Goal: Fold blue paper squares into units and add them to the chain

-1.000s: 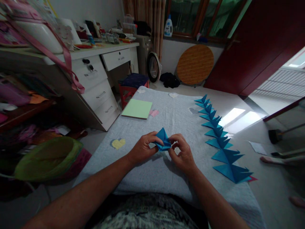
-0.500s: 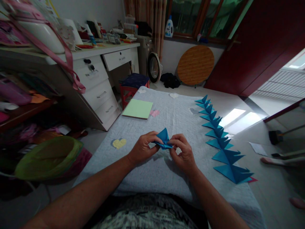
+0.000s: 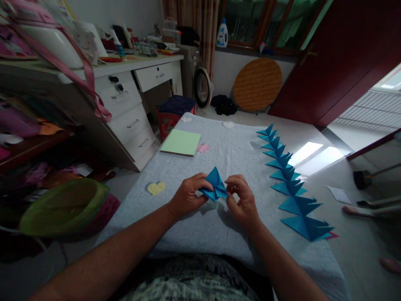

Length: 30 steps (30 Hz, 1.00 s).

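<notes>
A small piece of folded blue origami paper [image 3: 215, 183] is held above the cloth-covered table, its top point upward and folded layers spread at the lower edge. My left hand [image 3: 191, 193] pinches its left side between thumb and fingers. At the paper's right corner is my right hand [image 3: 240, 198], fingers curled and thumb tip against that corner; the exact contact is partly hidden. On the right of the table, a row of blue folded paper pieces [image 3: 290, 186] lies linked or overlapping in a long chain, with a bit of red showing at the near end.
A stack of light green square paper [image 3: 181, 142] lies on the patterned tablecloth [image 3: 232, 156] at the far left. A bin with a green liner [image 3: 65, 207] and a white desk [image 3: 119, 100] stand to the left. Another person's foot [image 3: 352, 211] shows at the right.
The blue paper has turned, showing more of its folded face and lower layers. My right hand's fingers have shifted slightly outward at its right corner. My left hand keeps its pinch.
</notes>
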Tool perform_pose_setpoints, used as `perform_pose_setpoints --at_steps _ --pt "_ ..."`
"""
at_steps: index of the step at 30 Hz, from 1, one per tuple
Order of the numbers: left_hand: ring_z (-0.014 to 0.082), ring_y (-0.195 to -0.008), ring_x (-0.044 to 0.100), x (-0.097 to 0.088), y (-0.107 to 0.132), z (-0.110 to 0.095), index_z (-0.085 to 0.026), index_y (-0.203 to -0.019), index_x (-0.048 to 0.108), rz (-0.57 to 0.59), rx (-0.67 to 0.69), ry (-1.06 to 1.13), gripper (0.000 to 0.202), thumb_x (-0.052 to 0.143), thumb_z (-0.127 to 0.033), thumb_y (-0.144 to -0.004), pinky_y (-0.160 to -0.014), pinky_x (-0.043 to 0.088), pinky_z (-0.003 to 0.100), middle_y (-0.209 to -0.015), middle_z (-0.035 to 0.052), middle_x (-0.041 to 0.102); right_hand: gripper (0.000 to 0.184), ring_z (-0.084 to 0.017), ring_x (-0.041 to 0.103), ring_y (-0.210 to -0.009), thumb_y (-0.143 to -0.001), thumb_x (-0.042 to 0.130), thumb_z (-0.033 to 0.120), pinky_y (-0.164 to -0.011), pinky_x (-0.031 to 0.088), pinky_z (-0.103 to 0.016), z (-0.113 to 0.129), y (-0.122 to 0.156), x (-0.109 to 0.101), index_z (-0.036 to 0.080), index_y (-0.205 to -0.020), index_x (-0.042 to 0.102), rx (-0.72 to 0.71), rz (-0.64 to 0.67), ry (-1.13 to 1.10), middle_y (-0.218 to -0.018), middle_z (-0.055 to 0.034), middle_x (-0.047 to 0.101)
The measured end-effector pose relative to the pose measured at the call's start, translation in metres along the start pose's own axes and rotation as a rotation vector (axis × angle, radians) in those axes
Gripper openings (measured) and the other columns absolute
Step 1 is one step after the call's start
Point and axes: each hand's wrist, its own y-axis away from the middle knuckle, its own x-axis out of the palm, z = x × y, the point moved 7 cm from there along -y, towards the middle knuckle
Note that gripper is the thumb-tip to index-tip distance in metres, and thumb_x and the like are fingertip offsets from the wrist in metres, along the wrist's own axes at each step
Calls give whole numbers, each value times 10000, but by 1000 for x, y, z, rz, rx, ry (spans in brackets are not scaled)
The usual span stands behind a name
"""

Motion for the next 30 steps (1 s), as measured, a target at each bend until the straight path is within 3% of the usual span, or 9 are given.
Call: perform_pose_setpoints --at_steps 7,11,14,21,27,30 --pt "152 -824 649 1 0 -2 -185 -895 663 6 6 0 180 661 -44 -782 -753 505 263 -921 43 676 207 -155 547 -828 -887 535 145 -695 493 -288 -11 2 -1 249 -1063 570 138 -8 -74 -958 -23 525" --pt "170 -858 658 1 1 3 -187 -917 690 4 -28 25 144 700 -111 -795 -777 505 281 -949 56 683 237 -144 550 -794 -885 601 195 -689 508 -278 -17 3 3 255 -1110 556 187 30 -171 -942 -20 535" --pt "180 -869 656 1 0 13 -187 -857 704 -14 -133 100 99 767 -194 -782 -782 496 286 -958 57 680 295 -141 563 -779 -874 637 224 -703 517 -286 -21 5 5 260 -1151 542 217 36 -250 -950 -24 555" --pt "125 -661 553 0 3 36 -153 -731 615 -75 -468 451 329 870 -356 -683 -627 412 235 -753 -2 611 269 -130 558 -728 -883 640 260 -672 509 -276 -19 4 8 259 -1134 543 224 60 -297 -937 -20 570" --pt "89 -595 541 9 13 52 -154 -749 590 -79 -628 667 329 880 -286 -667 -605 398 211 -679 -43 603 174 -132 568 -736 -877 645 251 -683 517 -270 -15 2 5 235 -1036 576 205 58 -207 -890 -13 563" --pt "110 -641 604 14 14 55 -150 -767 614 -66 -666 723 281 859 -253 -674 -668 454 233 -694 -23 660 195 -131 580 -741 -873 654 246 -681 523 -266 -17 3 5 246 -1055 583 209 43 -230 -909 -14 587"
